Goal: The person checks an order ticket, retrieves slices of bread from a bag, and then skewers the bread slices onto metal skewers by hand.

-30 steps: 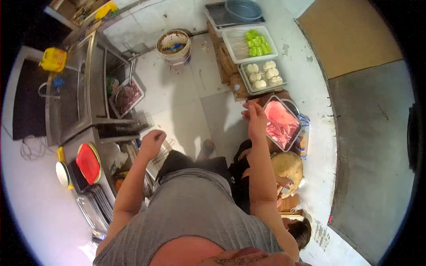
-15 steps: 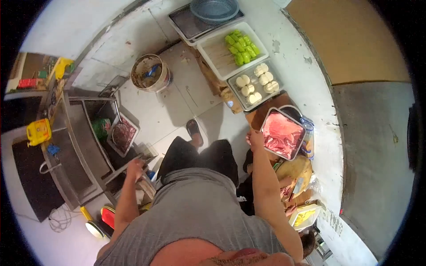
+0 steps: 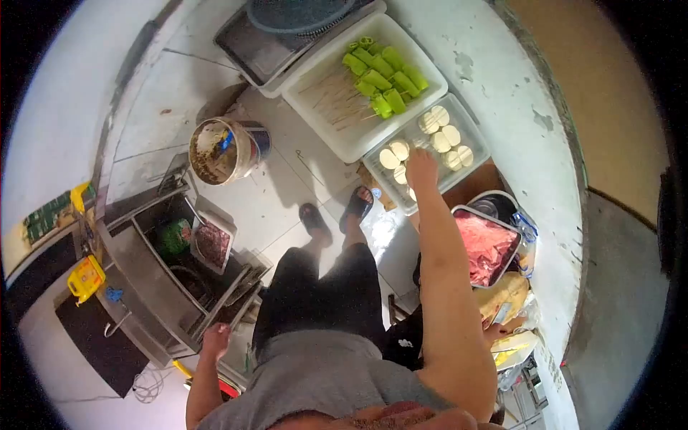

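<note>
My R hand (image 3: 423,170) hides some white rounds (image 3: 450,135) in clear tray (image 3: 479,136). L hand (image 3: 216,340) half-curled, well left of tray; can't tell either grip. Open floor (image 3: 283,208) left of tray.

Tiled floor (image 3: 283,204) — bucket (image 3: 240,154), probably sandalled feet (image 3: 356,206)

Just beyond the right fingers (image 3: 418,158), skewered green peppers (image 3: 378,69) are lying in a white tray (image 3: 340,140), with a blue-grey colander (image 3: 297,14) sitting farther off. To the fingers' left, a grimy bucket (image 3: 247,152) is standing on the tiled floor (image 3: 287,161); to their right and nearer the body, raw meat (image 3: 489,247) is filling a dark tray (image 3: 503,223).
</note>
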Available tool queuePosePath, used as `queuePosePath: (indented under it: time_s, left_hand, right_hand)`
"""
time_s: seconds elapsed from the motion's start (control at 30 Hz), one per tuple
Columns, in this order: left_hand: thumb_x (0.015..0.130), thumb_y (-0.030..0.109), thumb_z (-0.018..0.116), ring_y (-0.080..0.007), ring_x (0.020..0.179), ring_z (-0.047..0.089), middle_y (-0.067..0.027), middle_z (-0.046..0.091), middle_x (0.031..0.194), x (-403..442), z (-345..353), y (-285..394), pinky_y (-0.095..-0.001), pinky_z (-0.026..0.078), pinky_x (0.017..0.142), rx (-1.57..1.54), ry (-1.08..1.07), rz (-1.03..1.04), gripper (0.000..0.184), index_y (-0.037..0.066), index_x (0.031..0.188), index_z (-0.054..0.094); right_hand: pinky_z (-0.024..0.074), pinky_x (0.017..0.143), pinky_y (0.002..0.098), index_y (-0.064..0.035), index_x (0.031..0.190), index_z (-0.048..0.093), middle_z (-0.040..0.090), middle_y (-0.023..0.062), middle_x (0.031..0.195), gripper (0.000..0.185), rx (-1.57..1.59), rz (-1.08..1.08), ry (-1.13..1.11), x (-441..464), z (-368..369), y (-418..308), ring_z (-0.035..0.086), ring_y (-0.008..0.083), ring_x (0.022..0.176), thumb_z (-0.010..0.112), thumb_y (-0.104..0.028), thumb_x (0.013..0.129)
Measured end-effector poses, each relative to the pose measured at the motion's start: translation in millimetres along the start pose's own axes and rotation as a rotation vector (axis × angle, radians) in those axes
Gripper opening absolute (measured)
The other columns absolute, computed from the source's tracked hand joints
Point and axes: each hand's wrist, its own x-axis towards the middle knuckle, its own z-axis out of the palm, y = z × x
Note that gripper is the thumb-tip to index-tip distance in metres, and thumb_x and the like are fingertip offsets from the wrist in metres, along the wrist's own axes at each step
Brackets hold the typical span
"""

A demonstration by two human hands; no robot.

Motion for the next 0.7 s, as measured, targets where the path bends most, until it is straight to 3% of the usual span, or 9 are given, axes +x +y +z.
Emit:
queuePosePath:
  time_s: [0.2, 0.33, 0.43, 0.47, 0.53, 0.57, 0.6, 0.63, 0.7]
  left_hand:
    - [0.091, 0.021, 0.057, -0.0151, 0.071, 0.063, -0.0086, 0.066, 0.084, 11.0, -6.2, 71.6, -0.0287, 0.051, 0.065, -0.205, -0.073, -0.163, 0.025, -0.002, 0.099, 0.062]
    - [0.092, 0.023, 0.056, -0.0148, 0.072, 0.062, -0.0060, 0.065, 0.081, 28.9, -5.0, 77.6, -0.0281, 0.051, 0.065, -0.321, -0.105, -0.206, 0.025, 0.000, 0.100, 0.063]
    - [0.090, 0.023, 0.056, -0.0176, 0.073, 0.063, -0.0086, 0.067, 0.083, 13.7, -7.1, 73.8, -0.0309, 0.051, 0.068, -0.191, -0.040, -0.136, 0.025, 0.000, 0.098, 0.064]
    - [0.090, 0.023, 0.057, -0.0192, 0.074, 0.064, -0.0101, 0.068, 0.084, 7.6, -1.4, 36.1, -0.0324, 0.051, 0.069, -0.085, 0.039, -0.020, 0.025, 0.000, 0.097, 0.065]
    - [0.088, 0.023, 0.058, -0.0234, 0.077, 0.065, -0.0136, 0.068, 0.085, 15.9, 14.6, 41.0, -0.0354, 0.051, 0.071, -0.042, 0.052, 0.046, 0.026, 0.000, 0.097, 0.065]
    - [0.087, 0.023, 0.058, -0.0259, 0.080, 0.066, -0.0155, 0.068, 0.085, -2.6, 13.6, 100.5, -0.0369, 0.051, 0.071, -0.090, -0.055, -0.023, 0.026, 0.000, 0.096, 0.066]
    - [0.086, 0.024, 0.059, -0.0284, 0.082, 0.067, -0.0174, 0.068, 0.085, -4.3, 10.0, 153.7, -0.0384, 0.051, 0.071, -0.115, -0.161, -0.050, 0.027, 0.000, 0.096, 0.066]
    - [0.087, 0.023, 0.059, -0.0278, 0.081, 0.065, -0.0167, 0.067, 0.085, 11.7, 29.1, 186.4, -0.0362, 0.050, 0.072, 0.140, -0.237, 0.190, 0.027, 0.000, 0.098, 0.065]
    - [0.088, 0.016, 0.059, -0.0284, 0.085, 0.063, -0.0176, 0.063, 0.091, 13.9, 48.0, 299.8, -0.0334, 0.049, 0.074, -0.158, -0.328, 0.364, 0.020, 0.001, 0.101, 0.063]
  right_hand:
    - [0.0295, 0.108, 0.0438, -0.0058, 0.119, 0.056, 0.051, 0.0135, 0.130, 0.036, -0.195, -0.333, -0.229, 65.4, 18.5, 18.1, 0.040, 0.0292, 0.127, 0.048, -0.015, 0.085]
    - [0.0325, 0.106, 0.0414, -0.0043, 0.122, 0.054, 0.051, 0.0170, 0.129, 0.045, -0.069, -0.347, -0.611, 92.9, 2.0, 23.1, 0.043, 0.0318, 0.124, 0.060, -0.020, 0.081]
    - [0.0347, 0.105, 0.0421, -0.0069, 0.122, 0.055, 0.050, 0.0153, 0.132, 0.055, -0.091, -0.456, -0.524, 104.1, -62.0, 26.2, 0.044, 0.0280, 0.126, 0.072, -0.028, 0.074]
    - [0.0363, 0.103, 0.0431, -0.0030, 0.126, 0.051, 0.049, 0.0202, 0.131, 0.050, 0.010, -0.367, -0.328, 78.4, -96.5, 22.5, 0.046, 0.0332, 0.122, 0.065, -0.021, 0.081]
    - [0.0444, 0.094, 0.0394, -0.0066, 0.125, 0.054, 0.057, 0.0190, 0.120, 0.044, 0.573, 0.020, -0.638, 13.2, -209.8, -37.3, 0.057, 0.0291, 0.109, 0.065, -0.020, 0.085]
    - [0.0488, 0.082, 0.0364, -0.0103, 0.119, 0.057, 0.063, 0.0146, 0.107, 0.036, 1.008, 0.065, -1.074, -40.1, -213.5, -16.3, 0.062, 0.0243, 0.098, 0.065, -0.024, 0.086]
    - [0.0490, 0.079, 0.0352, -0.0107, 0.114, 0.061, 0.065, 0.0110, 0.098, 0.031, 0.795, 0.013, -1.340, -48.2, -248.4, -31.9, 0.062, 0.0223, 0.093, 0.064, -0.024, 0.086]
    - [0.0484, 0.079, 0.0333, -0.0081, 0.109, 0.063, 0.065, 0.0112, 0.093, 0.027, 0.829, 0.058, -1.377, -60.1, -250.0, -33.6, 0.062, 0.0200, 0.092, 0.063, -0.022, 0.087]
    - [0.0480, 0.080, 0.0327, -0.0065, 0.105, 0.065, 0.067, 0.0090, 0.095, 0.023, 0.979, 0.287, -0.978, -77.7, -256.6, -47.1, 0.062, 0.0185, 0.090, 0.061, -0.021, 0.087]
